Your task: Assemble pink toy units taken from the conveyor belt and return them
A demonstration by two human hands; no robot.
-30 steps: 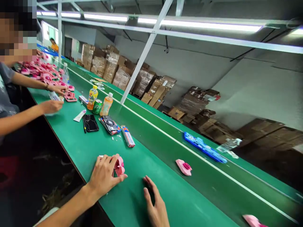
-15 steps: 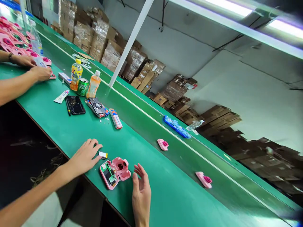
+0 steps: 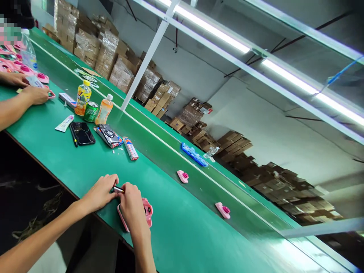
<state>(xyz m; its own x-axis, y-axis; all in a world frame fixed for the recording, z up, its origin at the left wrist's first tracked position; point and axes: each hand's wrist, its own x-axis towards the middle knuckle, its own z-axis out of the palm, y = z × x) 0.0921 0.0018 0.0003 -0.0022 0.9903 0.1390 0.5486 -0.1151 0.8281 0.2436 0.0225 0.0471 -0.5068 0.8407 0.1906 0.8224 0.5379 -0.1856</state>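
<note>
A small silver battery (image 3: 118, 189) spans the gap between my two hands. My left hand (image 3: 102, 191) pinches its left end, and the fingers of my right hand (image 3: 132, 201) close on the other end. Under my right hand lies the opened pink camera-shaped case (image 3: 149, 217) on the green table. Its lens-side shell shows at the right and a strip of the other half's rim at the left. The circuit board inside is hidden behind my right hand and wrist.
Small boxes (image 3: 131, 148), a phone (image 3: 82, 133), a glue tube (image 3: 65, 123), a green can (image 3: 91, 111) and drink bottles (image 3: 104, 110) stand or lie farther up the table. Pink cases (image 3: 223, 210) sit on the belt (image 3: 256, 227). A co-worker's hands (image 3: 35, 94) work at the far left.
My right hand has moved left, across the open case, and closed on the battery by my left hand. My left hand's fingers have drawn together on it. The view has tilted upward.
</note>
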